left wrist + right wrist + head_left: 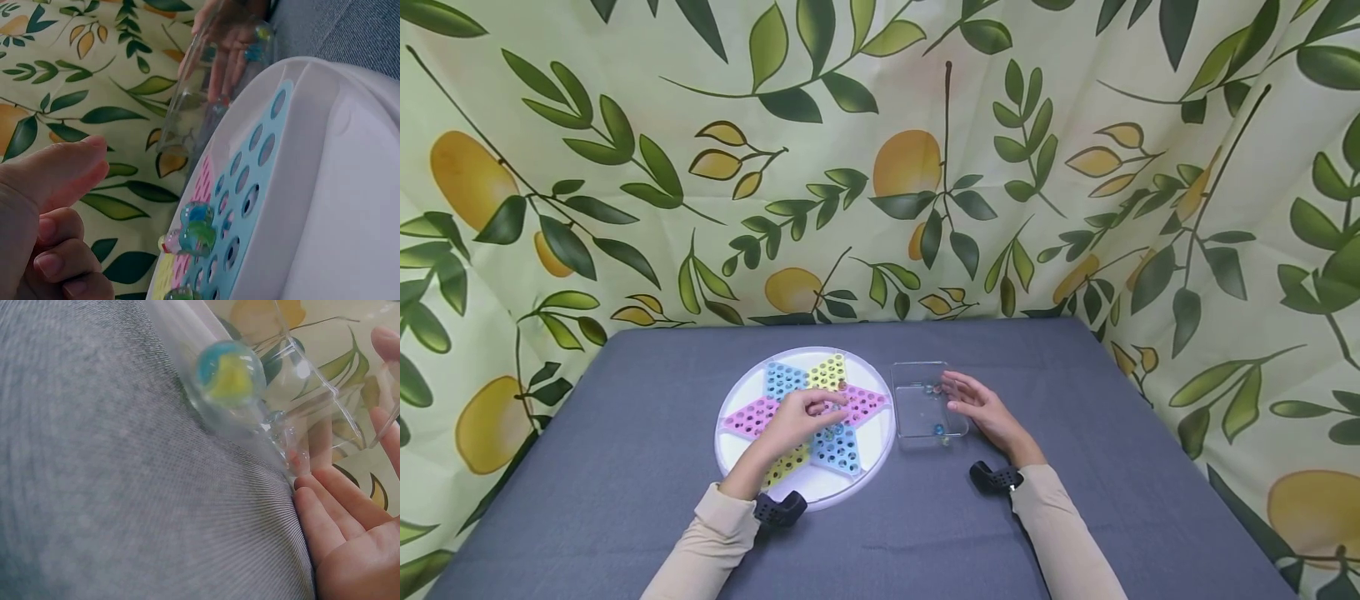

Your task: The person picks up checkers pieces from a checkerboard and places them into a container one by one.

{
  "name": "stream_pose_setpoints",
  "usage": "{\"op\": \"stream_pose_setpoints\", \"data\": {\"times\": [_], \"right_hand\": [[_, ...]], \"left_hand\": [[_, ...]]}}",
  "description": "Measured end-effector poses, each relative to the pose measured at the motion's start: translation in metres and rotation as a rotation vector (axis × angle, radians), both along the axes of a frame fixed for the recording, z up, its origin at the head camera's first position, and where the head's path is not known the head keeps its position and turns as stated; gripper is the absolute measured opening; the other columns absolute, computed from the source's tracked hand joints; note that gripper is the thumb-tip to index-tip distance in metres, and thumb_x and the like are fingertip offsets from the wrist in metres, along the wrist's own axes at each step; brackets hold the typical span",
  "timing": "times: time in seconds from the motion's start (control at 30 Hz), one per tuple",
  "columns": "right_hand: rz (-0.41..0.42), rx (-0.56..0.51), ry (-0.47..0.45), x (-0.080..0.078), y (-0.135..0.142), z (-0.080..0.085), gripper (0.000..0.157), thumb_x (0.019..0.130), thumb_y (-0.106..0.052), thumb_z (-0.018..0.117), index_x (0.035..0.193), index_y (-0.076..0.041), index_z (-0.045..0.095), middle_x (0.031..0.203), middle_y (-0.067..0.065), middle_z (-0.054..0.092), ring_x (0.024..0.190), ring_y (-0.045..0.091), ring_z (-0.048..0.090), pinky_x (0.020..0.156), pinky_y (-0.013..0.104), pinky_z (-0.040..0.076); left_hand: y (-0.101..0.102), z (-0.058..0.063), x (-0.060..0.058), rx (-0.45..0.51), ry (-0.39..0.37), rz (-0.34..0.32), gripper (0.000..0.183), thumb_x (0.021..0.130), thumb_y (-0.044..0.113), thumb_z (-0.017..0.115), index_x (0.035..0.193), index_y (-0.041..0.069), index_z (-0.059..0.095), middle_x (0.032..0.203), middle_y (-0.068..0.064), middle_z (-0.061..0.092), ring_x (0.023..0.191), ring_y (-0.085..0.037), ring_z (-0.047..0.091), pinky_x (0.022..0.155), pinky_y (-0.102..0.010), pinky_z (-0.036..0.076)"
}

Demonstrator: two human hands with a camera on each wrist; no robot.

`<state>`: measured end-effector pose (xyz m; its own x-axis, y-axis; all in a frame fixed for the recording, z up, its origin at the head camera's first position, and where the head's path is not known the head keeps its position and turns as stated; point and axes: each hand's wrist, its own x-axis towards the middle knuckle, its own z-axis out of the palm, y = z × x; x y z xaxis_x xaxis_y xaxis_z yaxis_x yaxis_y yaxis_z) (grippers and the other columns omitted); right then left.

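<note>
My left hand (808,414) hovers over a round white Chinese checkers board (733,454) with a coloured star of holes. In the left wrist view its thumb and forefinger (69,165) reach forward while the other fingers are curled; no marble shows between them. Glass marbles (197,228) sit in the board's holes below. At the right, my right hand (992,417) has its fingers loosely extended at the side of a clear plastic box (917,435). In the right wrist view the fingertips (306,481) lie right at the box's lower edge. A blue and yellow marble (230,374) shows through the wall.
The box stands close beside the board's right rim, with several marbles (934,389) in it. Grey cloth (1000,350) covers the table. A leaf-patterned curtain (850,208) hangs behind the table's far edge. Each wrist wears a black strap (996,479).
</note>
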<state>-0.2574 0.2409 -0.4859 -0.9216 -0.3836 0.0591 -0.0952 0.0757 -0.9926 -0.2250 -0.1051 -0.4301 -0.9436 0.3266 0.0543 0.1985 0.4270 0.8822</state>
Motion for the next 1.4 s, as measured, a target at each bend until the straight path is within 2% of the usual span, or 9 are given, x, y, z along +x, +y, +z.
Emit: {"op": "stream_pose_setpoints", "data": {"times": [0.47,0.93,1.2,1.4], "right_hand": [[-0.011,0.006,-0.019,-0.001,0.000,0.000,0.063,0.093,-0.011,0.060,0.148,-0.001,0.030,0.156,0.025,0.027,0.147,0.041,0.023,0.098,0.005,0.038],[-0.013,0.014,-0.011,-0.001,-0.001,0.001,0.064,0.093,-0.012,0.061,0.148,-0.001,0.031,0.156,0.025,0.028,0.146,0.041,0.023,0.097,0.004,0.038],[-0.005,-0.009,-0.010,-0.001,-0.001,-0.001,0.064,0.093,-0.010,0.060,0.148,0.001,0.029,0.155,0.026,0.027,0.146,0.042,0.022,0.097,0.005,0.039],[-0.012,-0.001,-0.014,-0.002,-0.001,-0.001,0.063,0.093,-0.010,0.060,0.148,0.000,0.031,0.155,0.025,0.028,0.146,0.041,0.023,0.097,0.005,0.039]], "left_hand": [[-0.028,-0.010,-0.004,-0.051,-0.034,-0.018,0.035,0.087,0.030,0.070,0.113,0.007,0.070,0.060,0.007,0.033,0.053,-0.003,0.030,0.048,-0.016,0.028],[-0.042,-0.013,-0.002,-0.109,-0.079,-0.051,0.034,0.083,0.024,0.074,0.111,0.005,0.070,0.061,0.005,0.033,0.055,-0.005,0.032,0.051,-0.017,0.032],[-0.048,-0.015,-0.001,-0.166,-0.052,-0.064,0.035,0.079,0.021,0.077,0.110,0.006,0.071,0.059,0.006,0.034,0.054,-0.004,0.032,0.052,-0.016,0.030],[-0.053,-0.017,-0.002,-0.161,-0.008,-0.121,0.038,0.077,0.020,0.079,0.110,0.002,0.071,0.059,0.006,0.035,0.053,-0.001,0.031,0.051,-0.016,0.030]]}}
